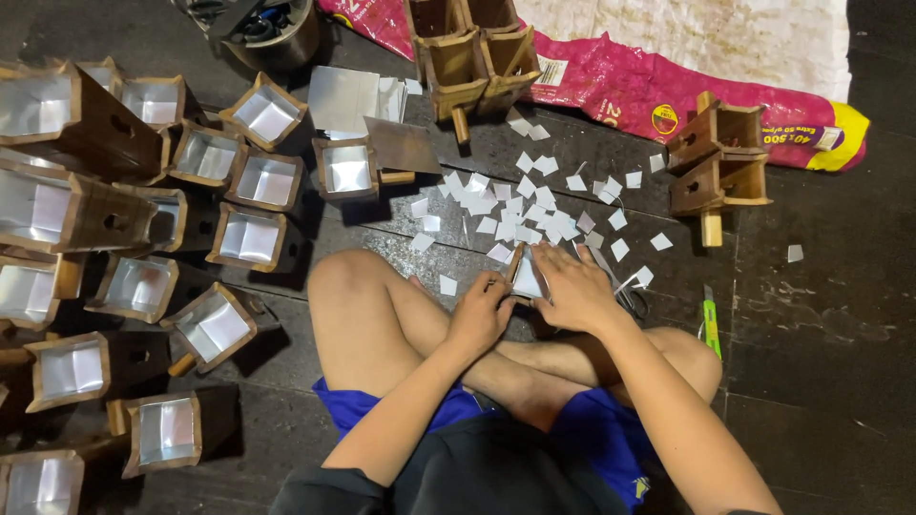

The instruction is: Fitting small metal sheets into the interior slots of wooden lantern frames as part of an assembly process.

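Note:
I sit cross-legged on a dark floor. Between my hands, in front of my shins, is a small wooden box mould [526, 274] lined with shiny foil. My left hand [480, 310] grips its left side. My right hand [572, 286] lies flat over its right side and presses on the lining. Just beyond the mould, several small white paper squares [520, 205] are scattered on the floor.
Several foil-lined wooden moulds [221, 327] stand in rows at left. Unlined wooden moulds sit at top centre [472, 57] and right [718, 157]. Foil sheets [355, 95], scissors [620, 291], a green cutter [711, 324], a pink sack [630, 91] and a metal pot [272, 29] lie around.

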